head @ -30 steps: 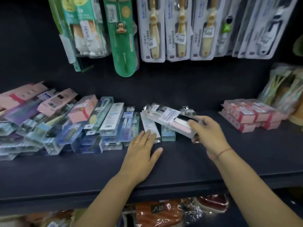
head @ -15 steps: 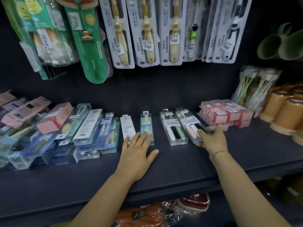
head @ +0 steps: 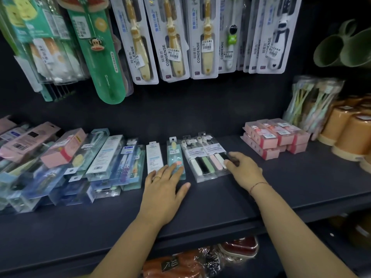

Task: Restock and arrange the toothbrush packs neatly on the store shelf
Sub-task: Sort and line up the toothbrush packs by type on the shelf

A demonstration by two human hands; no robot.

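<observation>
**Both hands on toothbrush packs, middle shelf**

At bottom centre we see red-orange wrapped goods (head: 180, 263) on a lower level, under the dark shelf (head: 220, 209). Both forearms reach up from the bottom edge.

The left hand (head: 163, 189) lies flat at centre with its palm on the shelf board. Its fingers are straight and grasp nothing. The fingertips rest on the near ends of the teal pack (head: 175, 155) and the white slim pack (head: 153, 155). We note a ring on one finger.

The right hand (head: 244, 170), just right of centre, curls its fingers onto the right edge of the right SOFT TOOTHBRUSH pack (head: 215, 157), grasping it. A red cord sits on the wrist. That pack lies flat on the shelf, its edge meeting the left SOFT TOOTHBRUSH pack (head: 197, 163). Both lie front to back, roughly parallel with the teal pack beside them.

- **Left of frame:** an untidy pile of toothbrush packs (head: 60, 163), stacked and skewed.
- **Right of frame:** pink boxes (head: 275, 137) in two layers, well apart from the right hand.
- **Further right:** orange cups (head: 351, 137) and a bagged toothbrush bundle (head: 313, 103).
- **Farthest, on the back wall across the top:** CONDENSE blister cards (head: 170, 37) hanging in a row, a green monkey case (head: 102, 63) at upper left, and green cups (head: 345, 47) at upper right.
</observation>
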